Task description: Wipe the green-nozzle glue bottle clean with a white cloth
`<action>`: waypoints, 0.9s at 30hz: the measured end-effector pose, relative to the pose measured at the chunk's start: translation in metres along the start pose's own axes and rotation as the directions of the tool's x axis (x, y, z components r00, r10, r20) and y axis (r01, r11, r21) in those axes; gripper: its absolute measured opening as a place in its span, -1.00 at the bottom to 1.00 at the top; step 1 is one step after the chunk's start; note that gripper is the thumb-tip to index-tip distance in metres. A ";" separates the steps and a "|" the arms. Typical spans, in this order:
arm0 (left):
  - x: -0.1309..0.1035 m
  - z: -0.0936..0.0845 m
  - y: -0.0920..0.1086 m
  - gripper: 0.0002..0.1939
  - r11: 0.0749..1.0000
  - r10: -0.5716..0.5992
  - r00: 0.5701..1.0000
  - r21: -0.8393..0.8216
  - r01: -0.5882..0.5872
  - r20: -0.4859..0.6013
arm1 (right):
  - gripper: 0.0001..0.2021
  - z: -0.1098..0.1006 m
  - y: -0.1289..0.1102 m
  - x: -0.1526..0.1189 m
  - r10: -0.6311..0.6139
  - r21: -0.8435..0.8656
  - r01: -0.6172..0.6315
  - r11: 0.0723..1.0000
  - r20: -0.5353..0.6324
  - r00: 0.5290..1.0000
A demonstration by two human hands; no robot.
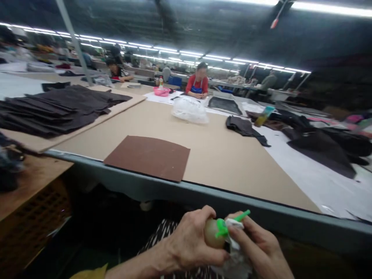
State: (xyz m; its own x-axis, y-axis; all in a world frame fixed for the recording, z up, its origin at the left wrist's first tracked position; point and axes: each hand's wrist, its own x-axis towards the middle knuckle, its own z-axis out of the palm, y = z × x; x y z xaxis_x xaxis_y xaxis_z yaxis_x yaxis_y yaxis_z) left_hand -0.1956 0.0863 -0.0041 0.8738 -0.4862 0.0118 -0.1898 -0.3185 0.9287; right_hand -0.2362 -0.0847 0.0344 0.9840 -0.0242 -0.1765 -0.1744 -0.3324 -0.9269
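Note:
My left hand [190,242] wraps around a small tan squeeze bottle [211,234] with a bright green nozzle cap [225,226], held low in front of my lap below the table edge. My right hand [257,242] is closed at the bottle's green tip, pinching it together with a scrap of white and clear plastic [236,257]. A brown rectangular leather piece [148,157] lies flat on the tan table [221,155] just beyond the grey front edge, apart from both hands.
A stack of dark brown pieces [58,108] lies on a board at left. A white plastic bag [189,110], dark fabric [245,128] and a capped bottle [263,116] sit farther back. Other people sit at distant tables. A wooden side surface [31,182] is at left.

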 end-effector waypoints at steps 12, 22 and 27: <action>0.014 0.003 -0.007 -0.33 0.884 -0.016 0.939 -0.433 0.174 0.343 | -0.66 -0.005 -0.006 -0.006 -0.022 0.057 0.024 0.998 -0.033 0.999; 0.020 0.000 -0.012 -0.37 0.746 0.077 0.866 -0.604 0.279 0.494 | -0.73 -0.007 0.023 0.002 0.034 0.486 -0.098 0.868 0.140 0.990; 0.018 0.005 -0.009 -0.40 0.772 0.009 0.903 -0.577 0.266 0.429 | -0.67 -0.002 0.021 0.002 0.095 0.434 -0.106 0.895 0.047 0.994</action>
State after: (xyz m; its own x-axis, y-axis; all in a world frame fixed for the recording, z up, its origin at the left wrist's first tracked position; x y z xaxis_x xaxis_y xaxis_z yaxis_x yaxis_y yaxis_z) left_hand -0.1798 0.0765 -0.0137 0.5951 -0.7914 -0.1398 0.3448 0.0943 0.9339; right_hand -0.2378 -0.0940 0.0153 0.9602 -0.0117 -0.2790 -0.2759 0.1147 -0.9543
